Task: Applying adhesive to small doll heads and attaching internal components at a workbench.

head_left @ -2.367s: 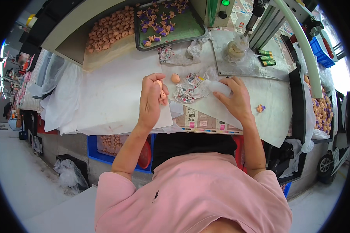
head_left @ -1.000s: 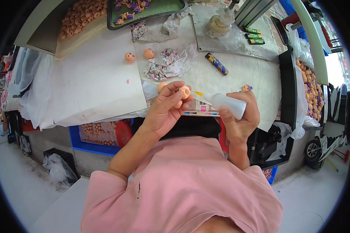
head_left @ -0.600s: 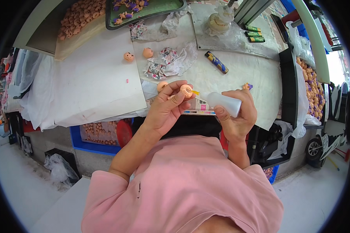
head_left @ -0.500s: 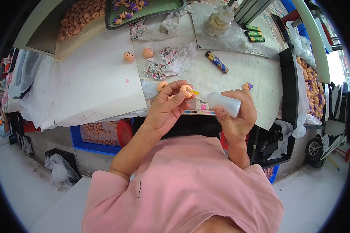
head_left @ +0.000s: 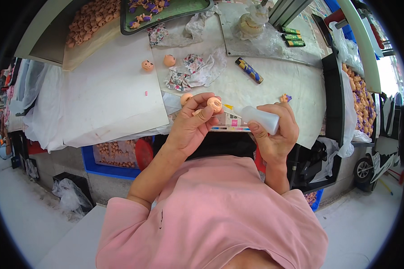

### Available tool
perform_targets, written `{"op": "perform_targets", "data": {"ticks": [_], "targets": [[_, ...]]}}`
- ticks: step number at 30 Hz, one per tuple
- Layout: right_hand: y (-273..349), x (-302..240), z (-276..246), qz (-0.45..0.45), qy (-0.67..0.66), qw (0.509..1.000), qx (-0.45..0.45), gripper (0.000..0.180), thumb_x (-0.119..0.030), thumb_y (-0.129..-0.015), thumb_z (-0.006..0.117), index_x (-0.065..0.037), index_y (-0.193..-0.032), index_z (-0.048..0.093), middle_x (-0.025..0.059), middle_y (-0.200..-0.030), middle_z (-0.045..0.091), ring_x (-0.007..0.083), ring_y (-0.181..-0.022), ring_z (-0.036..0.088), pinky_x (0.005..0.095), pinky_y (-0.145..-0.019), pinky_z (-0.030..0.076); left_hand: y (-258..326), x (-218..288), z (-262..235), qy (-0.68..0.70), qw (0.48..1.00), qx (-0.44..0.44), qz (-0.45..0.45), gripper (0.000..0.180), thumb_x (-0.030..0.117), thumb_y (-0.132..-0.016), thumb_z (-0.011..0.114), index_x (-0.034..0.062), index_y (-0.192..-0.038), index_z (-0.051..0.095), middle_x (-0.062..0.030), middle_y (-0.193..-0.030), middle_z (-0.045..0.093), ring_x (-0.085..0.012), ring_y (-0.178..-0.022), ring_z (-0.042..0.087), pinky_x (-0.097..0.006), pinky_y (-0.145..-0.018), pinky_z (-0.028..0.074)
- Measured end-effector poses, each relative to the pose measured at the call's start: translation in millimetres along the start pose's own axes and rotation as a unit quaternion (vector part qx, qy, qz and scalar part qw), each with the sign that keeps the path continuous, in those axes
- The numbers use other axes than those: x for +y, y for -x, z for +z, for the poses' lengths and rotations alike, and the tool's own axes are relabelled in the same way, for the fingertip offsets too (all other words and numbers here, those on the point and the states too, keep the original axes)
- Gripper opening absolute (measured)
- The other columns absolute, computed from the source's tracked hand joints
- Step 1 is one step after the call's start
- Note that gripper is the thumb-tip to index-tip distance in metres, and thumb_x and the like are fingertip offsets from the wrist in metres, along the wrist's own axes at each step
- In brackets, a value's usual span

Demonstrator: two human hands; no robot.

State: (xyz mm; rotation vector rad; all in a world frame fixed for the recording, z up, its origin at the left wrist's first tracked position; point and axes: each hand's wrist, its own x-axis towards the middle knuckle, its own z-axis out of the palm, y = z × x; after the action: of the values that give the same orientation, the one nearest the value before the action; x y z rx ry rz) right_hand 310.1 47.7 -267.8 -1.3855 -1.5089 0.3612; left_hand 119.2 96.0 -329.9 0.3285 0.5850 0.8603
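Step in hand, as judged: gluing. The left hand (head_left: 191, 127) pinches a small peach doll head (head_left: 214, 104) between fingertips, above the bench's (head_left: 107, 98) near edge. The right hand (head_left: 276, 130) is wrapped around a white glue bottle (head_left: 259, 119), its yellow nozzle just beside the head. Next calls for a steady, light squeeze. White sheets cover the bench; trays of doll parts (head_left: 87, 22) stand behind; grey floor below.

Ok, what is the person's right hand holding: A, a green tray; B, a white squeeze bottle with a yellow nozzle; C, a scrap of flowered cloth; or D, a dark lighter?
B: the right hand grips a white squeeze bottle, its yellow nozzle aimed at the small peach doll head pinched in the left hand.
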Motion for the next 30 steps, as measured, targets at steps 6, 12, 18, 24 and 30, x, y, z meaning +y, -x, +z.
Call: {"op": "perform_targets", "data": {"ticks": [6, 12, 18, 24, 30], "targets": [[2.5, -3.4, -5.8, 0.001, 0.006, 1.0, -0.004, 0.038, -0.031, -0.075, 0.08, 0.001, -0.089, 0.063, 0.0072, -0.075, 0.059, 0.0163, -0.065, 0.052, 0.0269, -0.056, 0.039, 0.6, -2.0, -0.5, 0.005, 1.0, -0.01, 0.006, 0.032, 0.008, -0.089, 0.064, 0.0079, -0.119, 0.054, -0.0051, -0.116, 0.06, -0.0153, -0.103, 0.061, -0.024, -0.085, 0.051], [5.0, -1.3, -3.7, -0.003, -0.009, 1.0, 0.006, 0.04, -0.031, -0.073, 0.08, 0.001, -0.089, 0.063, 0.0069, -0.075, 0.058, 0.0161, -0.064, 0.051, 0.0269, -0.057, 0.038, -0.3, -5.6, -1.3, 0.026, 0.999, -0.017, 0.021, 0.03, 0.001, -0.087, 0.063, 0.0075, -0.115, 0.056, -0.0069, -0.119, 0.059, -0.0153, -0.108, 0.058, -0.026, -0.093, 0.05], [5.1, -0.2, 0.1, -0.005, -0.026, 1.0, 0.004, 0.04, -0.032, -0.073, 0.08, 0.001, -0.089, 0.063, 0.0066, -0.074, 0.057, 0.016, -0.064, 0.05, 0.0269, -0.057, 0.038, -2.2, -7.3, -1.7, 0.032, 0.999, -0.029, 0.031, 0.031, -0.003, -0.085, 0.064, 0.0075, -0.113, 0.057, -0.0073, -0.119, 0.059, -0.0155, -0.109, 0.057, -0.026, -0.096, 0.049], [5.0, 2.2, -0.9, -0.002, -0.024, 1.0, -0.005, 0.039, -0.031, -0.073, 0.081, 0.001, -0.089, 0.063, 0.0068, -0.074, 0.056, 0.0162, -0.065, 0.05, 0.0269, -0.057, 0.038, -3.0, -8.0, -2.8, 0.037, 0.998, -0.026, 0.031, 0.032, -0.007, -0.084, 0.063, 0.0069, -0.112, 0.057, -0.008, -0.119, 0.058, -0.016, -0.109, 0.057, -0.026, -0.096, 0.049], [6.0, 2.9, -3.7, 0.008, -0.026, 1.0, -0.005, 0.04, -0.032, -0.074, 0.08, 0.001, -0.089, 0.063, 0.007, -0.074, 0.056, 0.0162, -0.065, 0.051, 0.0268, -0.058, 0.038, -3.3, -8.4, -1.7, 0.038, 0.999, -0.025, 0.03, 0.033, -0.009, -0.083, 0.062, 0.0072, -0.112, 0.058, -0.0085, -0.122, 0.057, -0.0169, -0.112, 0.056, -0.026, -0.097, 0.049]]}}
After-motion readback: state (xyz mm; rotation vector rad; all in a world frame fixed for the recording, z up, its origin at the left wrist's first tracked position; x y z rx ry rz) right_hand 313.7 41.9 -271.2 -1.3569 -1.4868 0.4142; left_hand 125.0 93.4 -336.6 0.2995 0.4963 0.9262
